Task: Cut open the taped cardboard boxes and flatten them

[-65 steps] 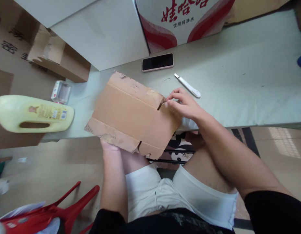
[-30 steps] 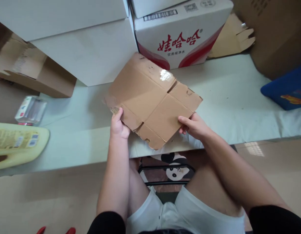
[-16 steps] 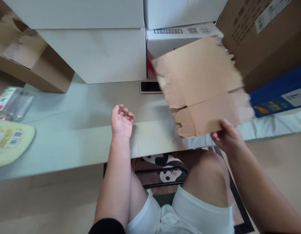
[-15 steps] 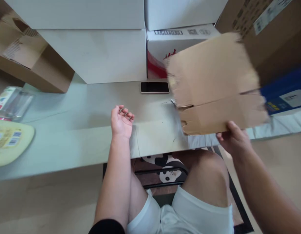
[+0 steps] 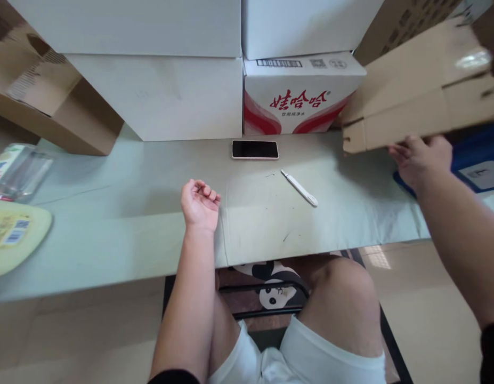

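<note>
My right hand (image 5: 424, 160) grips the lower edge of a flattened piece of brown cardboard (image 5: 414, 101), with creases, cut slots and a shiny strip of tape at its right. The cardboard is held up at the right, in front of brown boxes and above a blue package (image 5: 486, 160). On the table edge rests my left hand (image 5: 201, 205), palm up, fingers loosely curled, holding nothing. Between the hands lies a slim white craft knife (image 5: 299, 188) on the pale green table cover (image 5: 254, 224). Behind it is a phone (image 5: 254, 150) with a dark screen.
White boxes (image 5: 159, 98) are stacked along the back, beside a white carton with red lettering (image 5: 298, 101). At the left stand a brown cardboard box (image 5: 84, 109), a clear plastic container (image 5: 25, 173) and a yellow package (image 5: 15, 234). My legs are under the table's front edge.
My right hand has moved the cardboard to the right and away from me, uncovering the craft knife and the carton's red lettering. My left hand stays in nearly the same place.
</note>
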A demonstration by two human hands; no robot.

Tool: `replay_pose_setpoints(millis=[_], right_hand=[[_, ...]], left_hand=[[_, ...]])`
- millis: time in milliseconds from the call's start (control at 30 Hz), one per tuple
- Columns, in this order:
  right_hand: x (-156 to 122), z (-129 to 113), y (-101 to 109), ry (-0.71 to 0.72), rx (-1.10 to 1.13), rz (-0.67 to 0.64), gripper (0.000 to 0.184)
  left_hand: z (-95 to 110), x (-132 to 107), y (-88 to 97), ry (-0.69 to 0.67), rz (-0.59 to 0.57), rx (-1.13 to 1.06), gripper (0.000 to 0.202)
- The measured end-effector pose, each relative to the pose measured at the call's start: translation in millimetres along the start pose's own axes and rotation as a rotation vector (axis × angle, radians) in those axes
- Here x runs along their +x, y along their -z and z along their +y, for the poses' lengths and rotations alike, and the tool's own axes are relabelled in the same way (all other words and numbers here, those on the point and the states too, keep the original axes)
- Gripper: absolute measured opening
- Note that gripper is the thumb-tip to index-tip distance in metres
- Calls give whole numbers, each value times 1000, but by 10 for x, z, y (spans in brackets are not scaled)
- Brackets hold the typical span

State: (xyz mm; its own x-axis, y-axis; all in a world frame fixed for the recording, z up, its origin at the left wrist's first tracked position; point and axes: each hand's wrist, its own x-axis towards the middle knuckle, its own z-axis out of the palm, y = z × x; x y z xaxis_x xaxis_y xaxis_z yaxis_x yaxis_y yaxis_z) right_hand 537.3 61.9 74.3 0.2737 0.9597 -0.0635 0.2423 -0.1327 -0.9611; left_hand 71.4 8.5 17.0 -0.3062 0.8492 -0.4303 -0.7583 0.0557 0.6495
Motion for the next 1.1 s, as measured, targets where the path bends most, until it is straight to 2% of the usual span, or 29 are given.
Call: replay_pose_setpoints(millis=[100,200,300,333,400,467,533,600,767,867,967,1000,1033,1067,1100], right_hand=[[330,-57,-292,-116,12,85,20],[218,84,-603,-221,8,28,10],[-328,287,-746,-205,-41,-26,19],[-575,352,-742,-99,-122,-35,24],[-1114,480,-675,-19,-214,-10,30],[-1646,629,-579,105,-517,45,30],[-2103,811,-499,109,-726,103,39],[-2445,999,-446,103,-811,97,50],[-2924,1261,-316,-68,-802,33,69],[-3192,1302,-209,-93,-801,19,88],[-3508,1362,-107,-109,-790,-1,97],[-3600,1388,-80,-102,-782,-9,98],[-3675,1416,-58,-92,-775,-17,99],[-3728,1442,-43,-85,-766,-22,100],[-3760,1466,-33,-79,-756,-20,102]], left_hand=[[25,33,7,-5,3,-4,27],[56,60,28,-8,-1,-17,29],[103,58,58,-17,-13,-31,30],[123,50,69,-17,-15,-35,30],[165,25,93,-12,-18,-40,30],[203,1,118,-12,-11,-44,30],[228,-16,140,-24,0,-43,31],[242,-38,162,-53,5,-32,32],[344,-250,280,-193,2,92,34],[466,-512,517,-375,-23,229,32],[498,-827,989,-661,-10,493,22],[471,-938,1188,-756,43,647,20],[426,-1050,1394,-800,91,850,16],[368,-1159,1593,-765,109,1070,15],[303,-1262,1773,-727,122,1255,25]])
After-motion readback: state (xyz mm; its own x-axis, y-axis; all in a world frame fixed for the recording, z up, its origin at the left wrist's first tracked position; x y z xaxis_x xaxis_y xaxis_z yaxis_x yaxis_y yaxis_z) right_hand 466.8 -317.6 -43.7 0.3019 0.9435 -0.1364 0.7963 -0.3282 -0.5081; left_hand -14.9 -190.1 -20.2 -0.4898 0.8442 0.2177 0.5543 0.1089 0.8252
